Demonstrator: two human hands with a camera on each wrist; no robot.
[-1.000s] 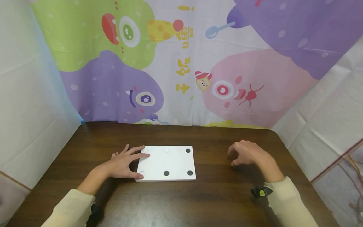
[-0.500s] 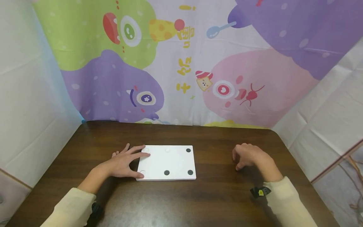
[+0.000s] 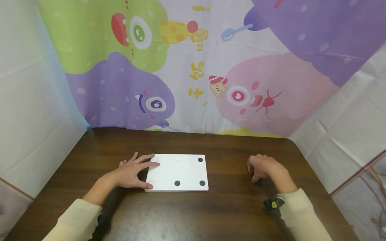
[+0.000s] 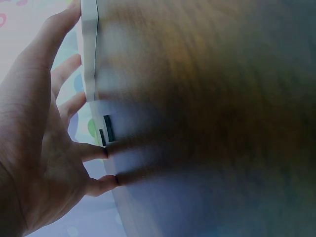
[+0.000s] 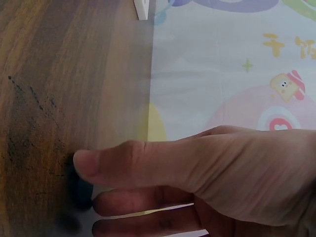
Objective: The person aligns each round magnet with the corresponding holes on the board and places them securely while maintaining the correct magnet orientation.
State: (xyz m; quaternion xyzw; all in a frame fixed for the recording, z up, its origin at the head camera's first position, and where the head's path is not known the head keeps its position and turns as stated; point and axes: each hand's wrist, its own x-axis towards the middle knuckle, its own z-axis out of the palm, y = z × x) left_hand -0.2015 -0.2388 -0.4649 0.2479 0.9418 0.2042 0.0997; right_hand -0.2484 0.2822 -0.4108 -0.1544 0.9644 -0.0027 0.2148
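A white rectangular board (image 3: 181,172) lies on the table, with round recesses along its two long sides. Black discs fill three of them: one at the far right (image 3: 200,160), one at the near middle (image 3: 177,183), one at the near right (image 3: 202,183). My left hand (image 3: 129,172) rests spread over the board's left end, thumb and two fingertips on it. Low over the table at right, my right hand (image 3: 265,169) curls downward. The right wrist view shows a dark disc (image 5: 80,191) pinched between its thumb and fingertips; the head view hides it.
Two small dark pieces (image 4: 108,128) stand on the table by the left hand's outer fingers. The brown table (image 3: 193,214) ends at a cartoon-print curtain (image 3: 196,117) behind, with white sheets (image 3: 352,134) at the sides.
My right hand has shifted slightly right and nearer, over the spot where a dark disc showed beside it. The left hand and the board stay put.
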